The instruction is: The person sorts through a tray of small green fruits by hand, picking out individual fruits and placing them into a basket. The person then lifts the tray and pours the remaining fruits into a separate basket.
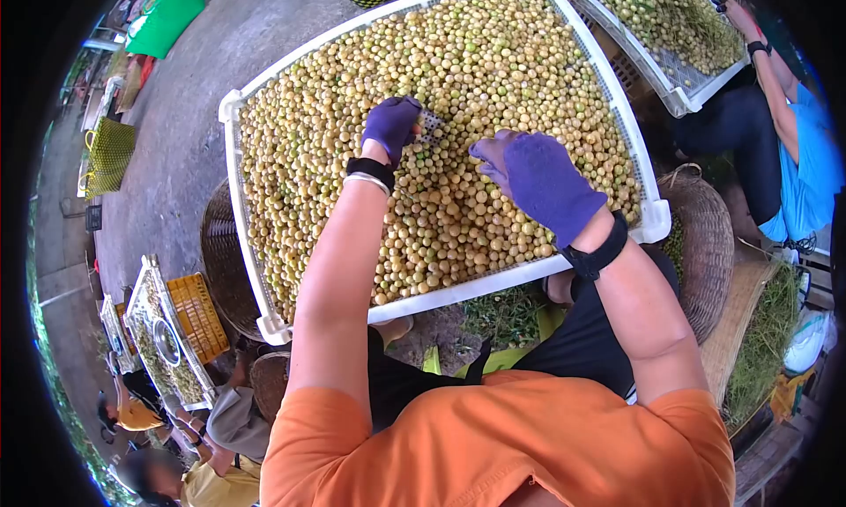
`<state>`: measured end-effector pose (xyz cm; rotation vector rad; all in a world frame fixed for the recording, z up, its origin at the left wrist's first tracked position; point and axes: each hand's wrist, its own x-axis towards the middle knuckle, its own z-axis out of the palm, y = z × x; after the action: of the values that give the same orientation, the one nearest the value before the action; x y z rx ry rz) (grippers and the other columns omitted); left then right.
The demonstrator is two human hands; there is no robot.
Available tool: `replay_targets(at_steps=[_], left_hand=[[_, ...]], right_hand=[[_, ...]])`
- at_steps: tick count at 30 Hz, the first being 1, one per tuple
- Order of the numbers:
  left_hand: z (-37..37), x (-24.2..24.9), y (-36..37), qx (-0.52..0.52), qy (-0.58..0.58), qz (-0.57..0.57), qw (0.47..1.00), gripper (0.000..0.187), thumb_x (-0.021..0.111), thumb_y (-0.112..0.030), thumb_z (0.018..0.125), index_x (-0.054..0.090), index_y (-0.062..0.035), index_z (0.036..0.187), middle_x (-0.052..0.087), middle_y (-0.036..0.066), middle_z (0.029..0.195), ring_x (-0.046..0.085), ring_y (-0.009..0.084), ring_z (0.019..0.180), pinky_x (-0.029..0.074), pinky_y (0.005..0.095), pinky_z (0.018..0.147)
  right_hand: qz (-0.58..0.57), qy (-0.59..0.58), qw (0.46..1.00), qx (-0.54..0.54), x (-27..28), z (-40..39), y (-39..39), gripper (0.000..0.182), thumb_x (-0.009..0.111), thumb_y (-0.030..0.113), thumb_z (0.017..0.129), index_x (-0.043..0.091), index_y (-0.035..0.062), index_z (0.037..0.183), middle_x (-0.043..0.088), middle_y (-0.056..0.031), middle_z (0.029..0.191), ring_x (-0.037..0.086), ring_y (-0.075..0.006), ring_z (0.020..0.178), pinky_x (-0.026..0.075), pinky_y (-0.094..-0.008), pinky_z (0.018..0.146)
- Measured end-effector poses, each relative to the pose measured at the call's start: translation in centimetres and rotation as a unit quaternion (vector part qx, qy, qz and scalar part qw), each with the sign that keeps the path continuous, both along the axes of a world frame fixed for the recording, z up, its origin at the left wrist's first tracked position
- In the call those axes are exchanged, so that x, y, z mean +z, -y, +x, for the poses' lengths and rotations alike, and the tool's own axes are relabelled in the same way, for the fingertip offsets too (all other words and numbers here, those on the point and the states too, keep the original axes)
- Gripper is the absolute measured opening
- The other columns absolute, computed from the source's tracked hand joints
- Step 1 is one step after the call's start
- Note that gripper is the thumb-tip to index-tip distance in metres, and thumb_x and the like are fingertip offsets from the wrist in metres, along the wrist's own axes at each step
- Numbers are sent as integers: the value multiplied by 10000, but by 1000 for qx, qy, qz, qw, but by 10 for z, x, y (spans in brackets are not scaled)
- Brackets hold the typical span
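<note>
A wide white tray [442, 296] with a mesh bottom is piled with small round yellow-green fruits [493, 234]. My left hand [392, 124], in a purple glove, is curled over the middle of the pile, its fingertips turned down and largely hidden. Just right of it, a grey perforated patch [430, 128] shows among the fruits. My right hand [539, 179], also purple-gloved, hovers close over the fruits to the right. Its fingers are bent together toward the left hand, and what they hold, if anything, is hidden.
A second white tray [683, 102] with fruits and stems stands at upper right, where a person in blue [806, 163] works. Woven baskets [705, 243] flank my tray. At lower left, people sit by another tray [167, 340] and a yellow crate [198, 318].
</note>
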<state>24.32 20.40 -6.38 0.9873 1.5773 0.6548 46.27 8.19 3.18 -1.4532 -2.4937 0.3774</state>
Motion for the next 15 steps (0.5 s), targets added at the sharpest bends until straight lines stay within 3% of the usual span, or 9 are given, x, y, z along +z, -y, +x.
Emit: replay_targets(at_steps=[1, 3, 4, 8, 11, 15], left_hand=[[1, -4, -1, -107, -99, 68, 987, 217, 550, -259, 849, 672, -91, 908, 663, 176, 894, 644, 340, 816, 504, 408, 739], [7, -13, -6, -308, -286, 199, 885, 197, 544, -249, 840, 681, -118, 894, 665, 161, 887, 639, 343, 813, 502, 424, 741], [17, -12, -2, -280, -359, 211, 865, 192, 530, -232, 832, 687, -131, 878, 666, 148, 904, 633, 348, 842, 500, 435, 765], [35, -4, -3, -329, -423, 239, 810, 222, 531, -227, 849, 679, -69, 900, 659, 176, 942, 627, 348, 921, 498, 426, 819], [40, -1, 0, -314, -446, 236, 804, 233, 541, -226, 853, 675, -40, 894, 657, 192, 935, 625, 353, 927, 496, 429, 827], [42, 4, -7, -321, -459, 192, 806, 216, 562, -208, 840, 683, -35, 882, 656, 205, 917, 633, 373, 887, 508, 428, 795]], right_hand=[[-1, 1, 1000, 1, 1, 0, 0, 204, 591, 170, 848, 594, 106, 1042, 613, -140, 855, 616, -323, 769, 484, -434, 667], [1, -5, 1000, 3, 0, -2, 0, 203, 590, 173, 849, 594, 106, 1040, 613, -140, 852, 615, -325, 768, 484, -434, 666], [6, -10, 1000, 5, -1, -2, 0, 203, 590, 175, 849, 594, 106, 1040, 613, -140, 850, 615, -326, 768, 484, -434, 665], [14, -2, 1000, 0, -3, -1, 0, 204, 590, 181, 850, 592, 107, 1040, 613, -142, 846, 615, -328, 767, 484, -436, 664], [58, -3, 998, 16, -5, 0, -2, 79, 513, 132, 852, 573, 84, 870, 611, -129, 756, 636, -299, 680, 486, -423, 591], [13, -22, 1000, -8, 0, 0, -3, 105, 551, 165, 853, 589, 95, 921, 618, -142, 799, 627, -321, 717, 483, -437, 624]])
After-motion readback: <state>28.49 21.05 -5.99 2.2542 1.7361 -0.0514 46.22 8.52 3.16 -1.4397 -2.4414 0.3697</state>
